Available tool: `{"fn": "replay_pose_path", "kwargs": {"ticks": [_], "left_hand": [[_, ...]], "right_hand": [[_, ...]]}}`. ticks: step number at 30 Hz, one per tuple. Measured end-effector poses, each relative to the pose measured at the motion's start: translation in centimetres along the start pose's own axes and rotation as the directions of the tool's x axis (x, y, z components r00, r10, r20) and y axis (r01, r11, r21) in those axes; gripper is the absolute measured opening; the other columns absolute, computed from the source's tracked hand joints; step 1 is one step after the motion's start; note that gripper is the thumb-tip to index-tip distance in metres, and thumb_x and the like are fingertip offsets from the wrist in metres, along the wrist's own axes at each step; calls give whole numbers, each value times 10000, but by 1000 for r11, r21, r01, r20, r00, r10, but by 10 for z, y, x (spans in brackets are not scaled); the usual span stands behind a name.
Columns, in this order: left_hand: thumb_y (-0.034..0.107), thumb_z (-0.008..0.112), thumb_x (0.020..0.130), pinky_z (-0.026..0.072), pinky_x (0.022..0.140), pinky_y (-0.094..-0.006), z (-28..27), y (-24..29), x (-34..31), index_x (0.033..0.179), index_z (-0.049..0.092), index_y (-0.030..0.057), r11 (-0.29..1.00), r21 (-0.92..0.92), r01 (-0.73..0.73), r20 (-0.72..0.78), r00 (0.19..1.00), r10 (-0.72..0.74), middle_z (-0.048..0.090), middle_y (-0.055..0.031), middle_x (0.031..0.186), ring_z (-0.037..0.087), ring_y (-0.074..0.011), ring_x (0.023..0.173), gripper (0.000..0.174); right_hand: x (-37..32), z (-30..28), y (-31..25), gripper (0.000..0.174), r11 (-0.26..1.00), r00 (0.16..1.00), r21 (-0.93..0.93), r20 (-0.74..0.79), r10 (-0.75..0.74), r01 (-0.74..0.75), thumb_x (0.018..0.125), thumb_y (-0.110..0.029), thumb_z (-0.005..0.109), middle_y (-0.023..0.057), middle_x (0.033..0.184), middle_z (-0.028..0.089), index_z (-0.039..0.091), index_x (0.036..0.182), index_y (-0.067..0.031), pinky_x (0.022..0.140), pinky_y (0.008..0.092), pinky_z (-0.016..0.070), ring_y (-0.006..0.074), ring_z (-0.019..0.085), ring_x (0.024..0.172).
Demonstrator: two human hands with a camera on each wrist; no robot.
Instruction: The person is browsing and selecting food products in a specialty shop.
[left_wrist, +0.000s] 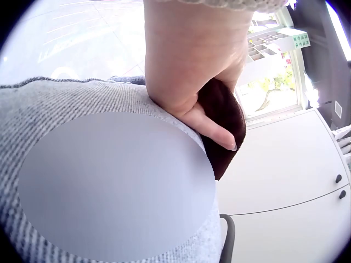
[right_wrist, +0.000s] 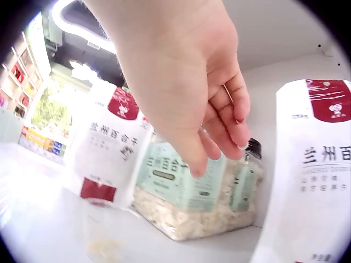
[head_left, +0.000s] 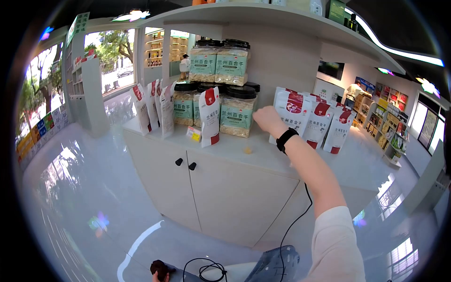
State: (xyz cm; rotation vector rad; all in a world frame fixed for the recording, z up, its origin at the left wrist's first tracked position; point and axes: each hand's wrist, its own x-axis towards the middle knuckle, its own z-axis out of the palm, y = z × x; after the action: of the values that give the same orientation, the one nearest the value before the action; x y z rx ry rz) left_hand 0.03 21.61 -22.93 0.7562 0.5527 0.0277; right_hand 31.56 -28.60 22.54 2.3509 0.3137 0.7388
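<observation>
In the head view the right hand [head_left: 269,119] is between the lower right jar [head_left: 236,115] and the white and red pouches [head_left: 294,109] on the right. Its fingers bend loosely in the right wrist view, where the hand [right_wrist: 186,82] hangs in front of the jar [right_wrist: 189,192] and holds nothing; whether it touches the jar I cannot tell. Low in the head view, the left hand [head_left: 162,277] grips a dark brown item [head_left: 159,268]. The left wrist view shows that hand [left_wrist: 192,71] with its fingers around the brown, cloth-like item [left_wrist: 222,118], beside a denim-covered leg.
A single pouch [head_left: 210,117] stands before the stacked jars, with a small price card [head_left: 193,133] beside it. More pouches [head_left: 152,107] stand at the left. A shelf [head_left: 263,14] overhangs the cabinet top, and a black cable [head_left: 293,221] hangs in front of the cabinet.
</observation>
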Motion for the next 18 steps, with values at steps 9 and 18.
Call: {"fn": "replay_pose_path", "kwargs": {"ticks": [9,18], "left_hand": [[192,459,891,453,909,-389,3,-2,3,1154,483,-24,999,34,-26,-32,999,27,553,-135,1144,522,-237,1075,341],[209,517,857,480,863,-420,-4,-7,0,1086,510,-19,998,-45,-52,-72,996,49,550,-144,1071,529,-257,1004,324]], "right_hand": [[63,-114,-82,125,947,950,316,-309,40,63,725,-130,500,100,623,614,604,671,-87,537,371,483,257,623,610],[136,-102,-212,304,879,957,469,-284,61,83,756,-138,524,152,947,578,514,1060,-119,630,378,489,285,581,885]]}}
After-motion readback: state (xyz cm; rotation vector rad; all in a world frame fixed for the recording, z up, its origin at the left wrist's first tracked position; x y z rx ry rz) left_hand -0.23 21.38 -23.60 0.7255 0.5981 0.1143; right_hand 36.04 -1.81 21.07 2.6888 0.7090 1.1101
